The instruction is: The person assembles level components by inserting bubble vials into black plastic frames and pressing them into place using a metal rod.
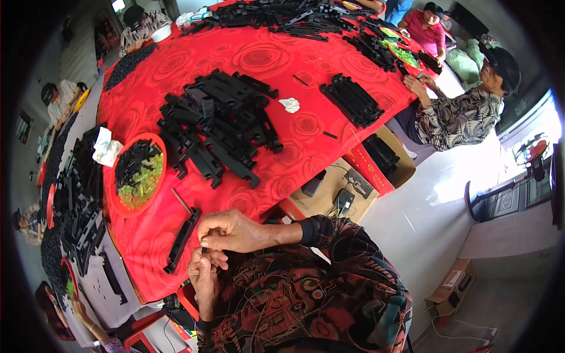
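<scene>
- Left hand [204, 276]: grip clamped on black bit [204, 250].
- Right hand [232, 231]: grip together.
- At their nine o'clock, we note a bar [183, 242] on the surface [147, 247].

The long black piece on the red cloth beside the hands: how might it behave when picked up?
The long black piece is probably stiff, given its straight outline. Its slim, recessed shape suggests it's light for its size. Its angular sides make rolling unlikely.

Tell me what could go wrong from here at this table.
The small dark piece apparently held between the left hand and right hand might slip and get lost against dark patterned clothing. A bump could tip the round orange bowl, scattering its black and yellow-green pieces.
</scene>
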Motion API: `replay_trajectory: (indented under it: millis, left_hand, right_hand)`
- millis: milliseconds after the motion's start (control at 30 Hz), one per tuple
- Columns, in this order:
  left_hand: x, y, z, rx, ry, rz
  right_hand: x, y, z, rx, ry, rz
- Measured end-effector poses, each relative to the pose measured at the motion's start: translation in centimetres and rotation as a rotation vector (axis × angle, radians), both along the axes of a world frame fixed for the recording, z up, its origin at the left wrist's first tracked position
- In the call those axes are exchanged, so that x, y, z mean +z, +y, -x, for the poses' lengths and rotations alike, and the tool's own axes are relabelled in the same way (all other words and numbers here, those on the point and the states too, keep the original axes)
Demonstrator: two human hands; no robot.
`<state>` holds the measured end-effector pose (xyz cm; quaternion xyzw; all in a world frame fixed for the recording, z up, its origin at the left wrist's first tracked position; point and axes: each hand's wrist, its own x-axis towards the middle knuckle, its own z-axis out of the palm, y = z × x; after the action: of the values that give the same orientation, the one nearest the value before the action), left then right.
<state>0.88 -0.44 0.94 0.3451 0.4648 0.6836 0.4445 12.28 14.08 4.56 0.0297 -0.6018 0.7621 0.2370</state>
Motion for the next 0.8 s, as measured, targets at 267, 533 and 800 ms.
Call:
replay_trajectory:
  millis: [267, 533, 800]
  left_hand:
    - [0.2, -1.1, 0.9, 0.12, 0.125, 0.018]
    - [0.6, -2.7, 1.5, 0.195, 0.154, 0.077]
    - [-1.5, -2.3, 0.5, 0.144, -0.015, 0.057]
  right_hand:
    - [-1.4, -2.0, 1.4, -0.124, -0.126, -0.016]
    - [-1.5, -3.2, 2.1, -0.095, -0.213, 0.177]
    - [-4.0, -2.2, 0.9, -0.207, -0.404, 0.157]
